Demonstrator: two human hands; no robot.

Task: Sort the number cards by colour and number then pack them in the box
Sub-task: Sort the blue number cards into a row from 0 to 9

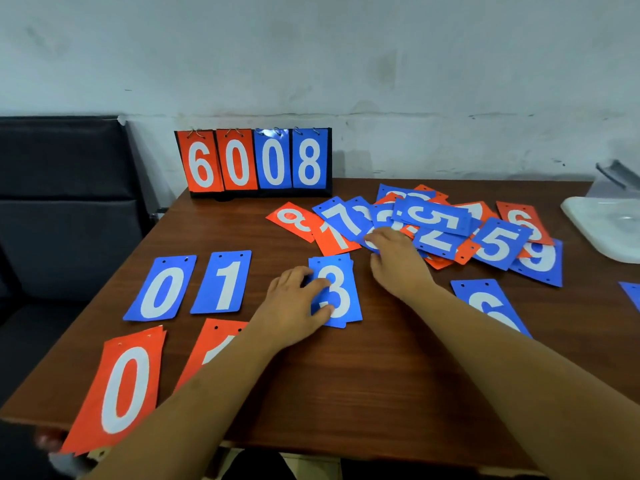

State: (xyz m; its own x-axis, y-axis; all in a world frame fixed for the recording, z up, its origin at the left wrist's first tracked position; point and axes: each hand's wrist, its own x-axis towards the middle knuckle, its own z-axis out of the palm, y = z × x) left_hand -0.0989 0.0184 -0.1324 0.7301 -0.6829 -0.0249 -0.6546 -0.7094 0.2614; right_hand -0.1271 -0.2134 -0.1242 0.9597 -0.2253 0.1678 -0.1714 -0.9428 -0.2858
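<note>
Your left hand (294, 299) pinches the left edge of the blue plastic 3 card (341, 296), which lies flat on the brown wooden worktop (381, 375), right of the blue 0 card (161, 289) and blue 1 card (223, 282). Your right hand (398, 265) lies fingers-down on the mixed red-and-blue card pile (436, 230); can't tell if it grips one.

"Where is there room on the table (363, 393)?"

"By the near edge, in the middle, the wood is bare. Also just in front of the scoreboard (254, 162)."

"What is in the way?"

"A messy pile of cards (433, 226) near the far right corner, a white tray (602, 226) at the right edge, red cards (124, 386) at the near left corner, the blue 3 card (346, 306) in the middle."
</note>
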